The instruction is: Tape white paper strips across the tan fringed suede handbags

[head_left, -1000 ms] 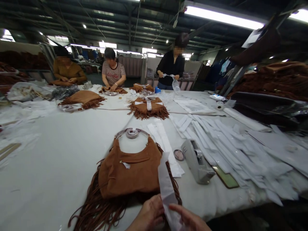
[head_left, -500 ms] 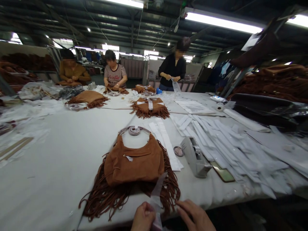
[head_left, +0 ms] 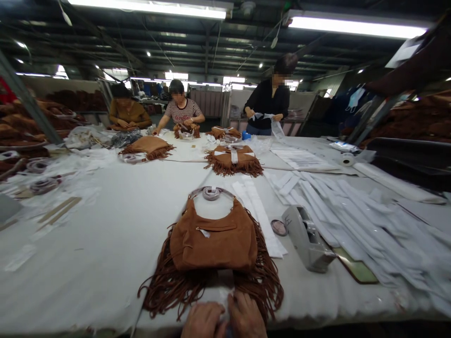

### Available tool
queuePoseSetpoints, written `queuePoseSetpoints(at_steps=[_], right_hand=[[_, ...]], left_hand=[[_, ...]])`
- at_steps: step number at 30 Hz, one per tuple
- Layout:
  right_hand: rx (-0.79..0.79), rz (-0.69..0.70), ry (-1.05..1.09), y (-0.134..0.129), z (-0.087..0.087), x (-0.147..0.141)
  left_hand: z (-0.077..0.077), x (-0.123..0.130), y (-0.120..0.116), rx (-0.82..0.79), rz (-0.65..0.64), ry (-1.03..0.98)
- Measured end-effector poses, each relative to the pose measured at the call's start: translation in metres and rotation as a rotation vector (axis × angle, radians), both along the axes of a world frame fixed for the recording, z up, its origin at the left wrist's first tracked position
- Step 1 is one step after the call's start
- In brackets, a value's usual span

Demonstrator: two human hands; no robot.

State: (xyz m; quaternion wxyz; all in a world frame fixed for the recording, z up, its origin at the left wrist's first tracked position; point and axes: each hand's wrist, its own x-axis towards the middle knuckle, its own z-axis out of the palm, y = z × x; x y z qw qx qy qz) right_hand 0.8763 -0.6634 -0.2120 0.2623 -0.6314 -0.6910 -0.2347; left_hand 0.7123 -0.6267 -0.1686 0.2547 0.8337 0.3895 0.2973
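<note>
A brown suede handbag with long fringes lies flat on the white table, its handle wrapped and pointing away from me. From beneath its near edge a translucent white strip comes down over the fringes towards me. My left hand is closed, its curled fingers gripping the near end of the strip. Right beside it, my right hand has its bent fingers pressed together on the same strip. The strip's lowest end is partly hidden between both hands.
A grey tape dispenser and a small tape ring stand right of the bag. Many white strips cover the table's right side. Farther back lies another fringed bag. Several co-workers are across the table.
My right hand has moved left, from apart to the strip beside my left hand. The strip now lies straighter and lower under the bag's edge. The view has turned slightly left.
</note>
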Motion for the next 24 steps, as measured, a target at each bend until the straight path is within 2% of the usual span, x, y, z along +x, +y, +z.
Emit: queuePoseSetpoints(at_steps=[2, 4, 5, 7, 11, 14, 17, 20, 22, 24], right_hand=[[-0.050, 0.092, -0.055, 0.000, 0.001, 0.003], [-0.111, 0.176, -0.116, 0.000, 0.000, 0.004], [-0.121, 0.194, -0.128, 0.001, -0.002, 0.002], [-0.086, 0.167, -0.094, 0.004, -0.011, -0.001], [-0.077, 0.128, -0.057, 0.017, -0.023, -0.004], [-0.093, 0.144, -0.069, 0.034, -0.015, 0.003], [-0.084, 0.145, -0.074, 0.050, -0.004, 0.008], [-0.119, 0.160, -0.117, 0.055, -0.001, 0.008], [-0.103, 0.144, -0.129, 0.050, -0.003, 0.006], [-0.094, 0.138, -0.117, 0.043, -0.005, 0.004]], left_hand=[[0.028, -0.004, 0.020, 0.396, 0.063, 0.030], [0.048, -0.003, 0.046, 0.542, 0.114, 0.136], [0.053, 0.000, 0.059, 0.543, 0.116, 0.201], [0.054, 0.005, 0.084, 0.485, 0.082, 0.315], [0.042, 0.022, 0.118, 0.369, 0.046, 0.408], [0.042, 0.039, 0.138, 0.353, 0.064, 0.406], [0.050, 0.053, 0.156, 0.355, 0.050, 0.401], [0.056, 0.050, 0.154, 0.397, 0.061, 0.341], [0.052, 0.037, 0.135, 0.434, 0.112, 0.254], [0.039, 0.021, 0.108, 0.430, 0.196, 0.204]])
